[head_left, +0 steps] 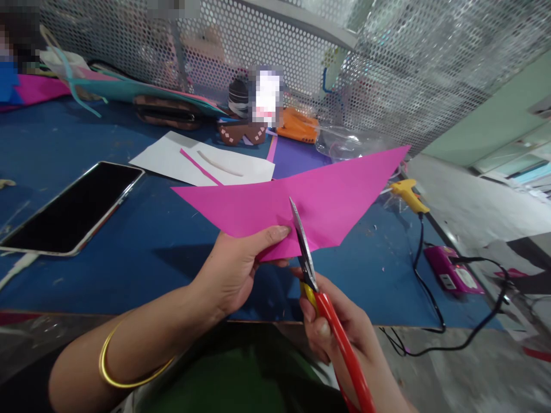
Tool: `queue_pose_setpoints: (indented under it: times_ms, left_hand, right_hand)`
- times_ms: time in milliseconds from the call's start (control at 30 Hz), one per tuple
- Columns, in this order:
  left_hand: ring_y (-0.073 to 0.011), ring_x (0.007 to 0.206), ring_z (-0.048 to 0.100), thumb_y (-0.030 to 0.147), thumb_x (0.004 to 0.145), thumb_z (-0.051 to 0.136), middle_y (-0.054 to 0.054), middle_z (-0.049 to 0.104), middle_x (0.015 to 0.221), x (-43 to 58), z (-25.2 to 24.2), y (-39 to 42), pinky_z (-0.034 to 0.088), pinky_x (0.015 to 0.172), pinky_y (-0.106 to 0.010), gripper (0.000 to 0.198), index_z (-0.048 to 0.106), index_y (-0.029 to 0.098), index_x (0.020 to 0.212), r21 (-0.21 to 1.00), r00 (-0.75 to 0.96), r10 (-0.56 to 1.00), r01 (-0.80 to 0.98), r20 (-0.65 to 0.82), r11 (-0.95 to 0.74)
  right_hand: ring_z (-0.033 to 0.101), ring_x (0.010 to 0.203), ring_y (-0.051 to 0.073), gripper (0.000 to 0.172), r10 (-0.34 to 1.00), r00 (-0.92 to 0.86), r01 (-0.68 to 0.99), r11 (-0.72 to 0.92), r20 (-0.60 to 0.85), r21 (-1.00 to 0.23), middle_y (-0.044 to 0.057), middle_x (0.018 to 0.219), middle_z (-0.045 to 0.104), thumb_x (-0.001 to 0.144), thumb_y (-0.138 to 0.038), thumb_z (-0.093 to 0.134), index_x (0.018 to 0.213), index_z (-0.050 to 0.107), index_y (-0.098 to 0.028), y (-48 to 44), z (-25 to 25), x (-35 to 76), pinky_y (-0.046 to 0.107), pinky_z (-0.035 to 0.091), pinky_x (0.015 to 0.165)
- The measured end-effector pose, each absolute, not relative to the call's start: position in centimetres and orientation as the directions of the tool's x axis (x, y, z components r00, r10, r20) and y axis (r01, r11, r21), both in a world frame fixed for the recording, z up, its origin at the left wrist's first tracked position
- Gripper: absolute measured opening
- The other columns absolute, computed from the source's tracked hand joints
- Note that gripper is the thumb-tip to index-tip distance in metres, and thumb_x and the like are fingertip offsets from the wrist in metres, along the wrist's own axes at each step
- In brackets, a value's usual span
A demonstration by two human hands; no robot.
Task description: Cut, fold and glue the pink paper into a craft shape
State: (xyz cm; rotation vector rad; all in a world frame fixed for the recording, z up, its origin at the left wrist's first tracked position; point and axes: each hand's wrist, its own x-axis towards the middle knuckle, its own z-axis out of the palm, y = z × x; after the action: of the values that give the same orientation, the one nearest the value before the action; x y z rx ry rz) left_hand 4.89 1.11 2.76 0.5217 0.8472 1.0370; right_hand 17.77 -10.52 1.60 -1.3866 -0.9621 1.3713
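My left hand pinches the lower edge of a pink paper sheet, thumb on top, holding it above the blue table. My right hand grips red-handled scissors. Their blades point upward and cut into the sheet's lower edge, just right of my left thumb. A gold bangle circles my left forearm.
A phone lies face up at the left. White paper with a pink strip lies behind the sheet. A yellow glue gun, its black cable and a pink box sit at the right. Craft clutter lines a perforated metal screen.
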Motion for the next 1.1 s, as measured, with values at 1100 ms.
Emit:
queue_pose_setpoints:
  times_ms: [1100]
  left_hand:
    - [-0.0161, 0.071, 0.069, 0.016, 0.056, 0.089, -0.001, 0.073, 0.076, 4.7, 3.0, 1.1, 0.059, 0.062, -0.025, 0.028, 0.073, 0.017, 0.080, 0.765, 0.166, 0.934, -0.538, -0.317, 0.355]
  right_hand:
    - [0.053, 0.070, 0.016, 0.059, 0.964, -0.077, -0.022, -0.256, -0.253, -0.967, 0.006, 0.100, 0.064, 0.083, -0.066, 0.063, 0.136, 0.057, -0.041, -12.6, 2.7, 20.6, 0.032, 0.053, 0.067]
